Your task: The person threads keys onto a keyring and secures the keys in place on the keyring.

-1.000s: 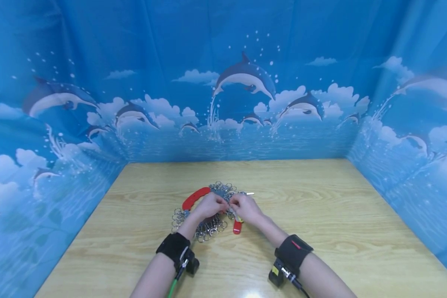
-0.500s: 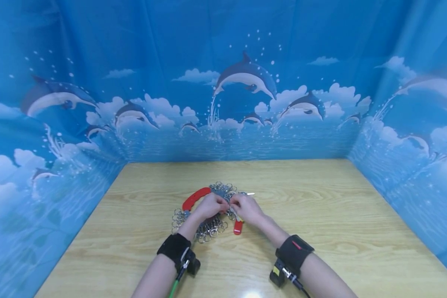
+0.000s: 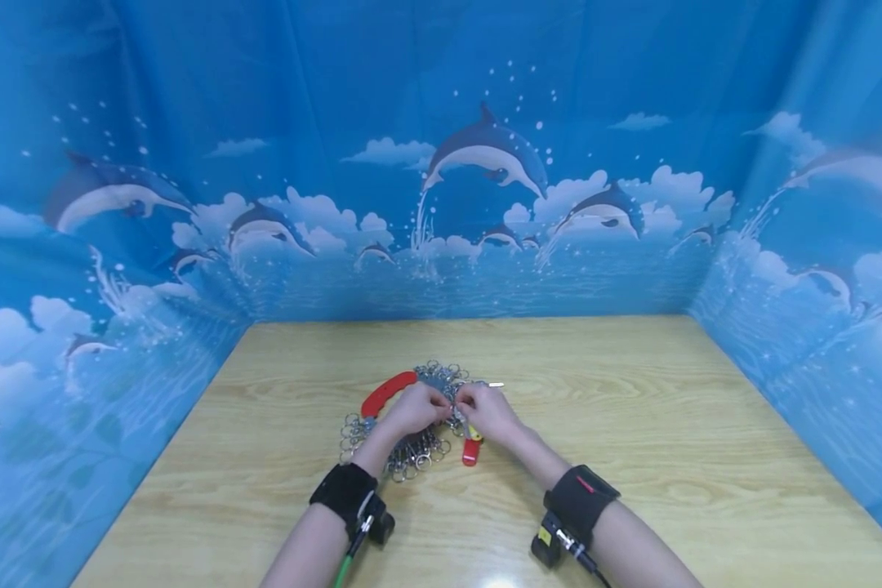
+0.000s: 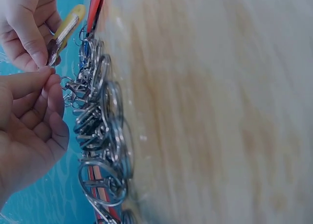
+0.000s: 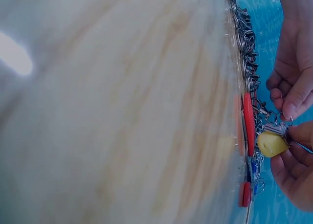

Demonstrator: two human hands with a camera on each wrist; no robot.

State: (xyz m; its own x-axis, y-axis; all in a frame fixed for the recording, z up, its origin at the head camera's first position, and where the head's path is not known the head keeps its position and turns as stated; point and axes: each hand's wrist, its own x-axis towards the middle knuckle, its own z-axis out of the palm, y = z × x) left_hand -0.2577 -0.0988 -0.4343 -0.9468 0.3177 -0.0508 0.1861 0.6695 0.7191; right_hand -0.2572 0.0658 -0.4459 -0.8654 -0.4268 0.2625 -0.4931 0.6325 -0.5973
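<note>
My left hand (image 3: 417, 407) and right hand (image 3: 485, 410) meet fingertip to fingertip above a bunch of metal key rings (image 4: 105, 121). In the right wrist view, the left thumb and fingers pinch a small metal ring (image 5: 289, 119). My right hand pinches a small yellow piece with a silvery middle (image 4: 67, 31); its exact kind cannot be told. From it a metal clasp reaches toward the left fingertips. Left of the hands curves a red, handle-like piece (image 3: 388, 394). A short red strip (image 3: 470, 453) lies just below my right hand.
Key rings with swivel clasps (image 3: 406, 465) fan out around and under my left hand. A slim silver tip (image 3: 496, 385) sticks out beyond my right hand. The wooden table (image 3: 632, 457) ends at a blue dolphin curtain (image 3: 323, 204). Both wrists wear black camera straps.
Both hands keep nearly the same place and pinch. A little more of the yellow piece shows beneath my right hand.
</note>
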